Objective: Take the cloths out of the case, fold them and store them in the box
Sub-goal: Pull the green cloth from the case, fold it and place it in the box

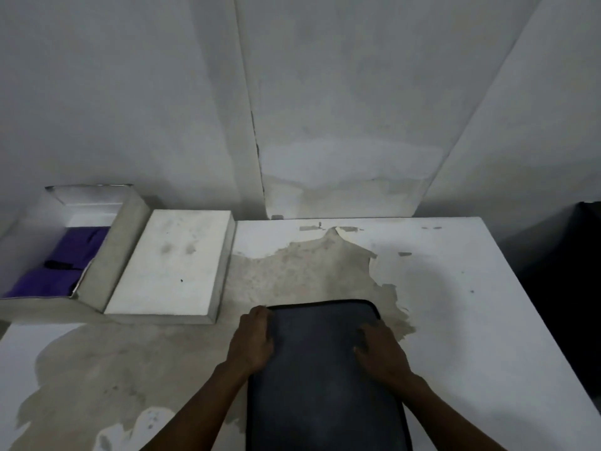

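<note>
from the head camera, a dark flat case (325,379) lies closed on the white table (471,320), close to the person, with its near end running off the bottom of the picture. the left hand (252,340) rests on the case's left edge near the far corner, with its fingers bent over that edge. the right hand (379,351) lies on top of the case near its right side, fingers spread and mostly flat, holding nothing. far to the left is an open white box (130,229) with purple cloths (70,258) folded inside it. a small dark thing lies on the cloths, too blurry to tell what it is. the box lid (172,265) lies flat just beside the box, on its right. the table top is worn, with a big brown patch (302,271) where the white has peeled off.
</note>
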